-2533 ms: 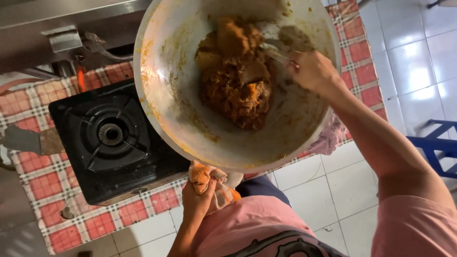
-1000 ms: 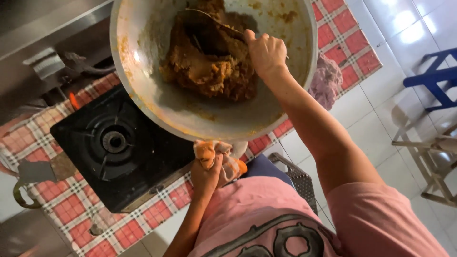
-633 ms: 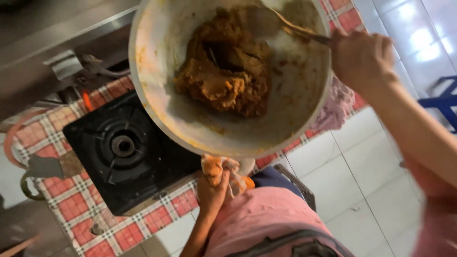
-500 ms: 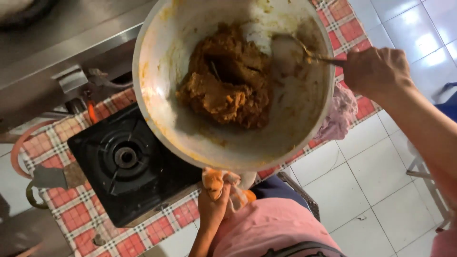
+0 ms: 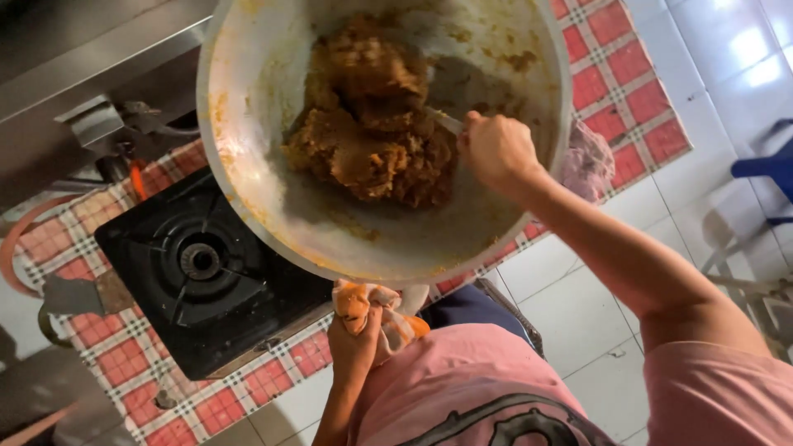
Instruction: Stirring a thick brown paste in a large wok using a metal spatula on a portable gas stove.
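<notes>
A large metal wok (image 5: 248, 124) is held off the stove and tilted towards me. It holds a thick brown mass of food (image 5: 368, 132). My left hand (image 5: 355, 347) grips the wok's near rim through an orange and white cloth (image 5: 388, 318). My right hand (image 5: 496, 149) is closed on the handle of a metal spoon (image 5: 444, 121), whose end is buried in the food.
A black gas burner (image 5: 198, 264) sits on a red and white checked cloth (image 5: 124, 363) below the wok. Steel counter parts (image 5: 91, 120) lie at the upper left. A pinkish rag (image 5: 586, 161) lies by the counter edge. White floor tiles and a blue stool (image 5: 764, 169) are at right.
My right hand has moved from the wok's right rim into its middle, pushing the spoon into the food. The wok stays held up by my left hand.
</notes>
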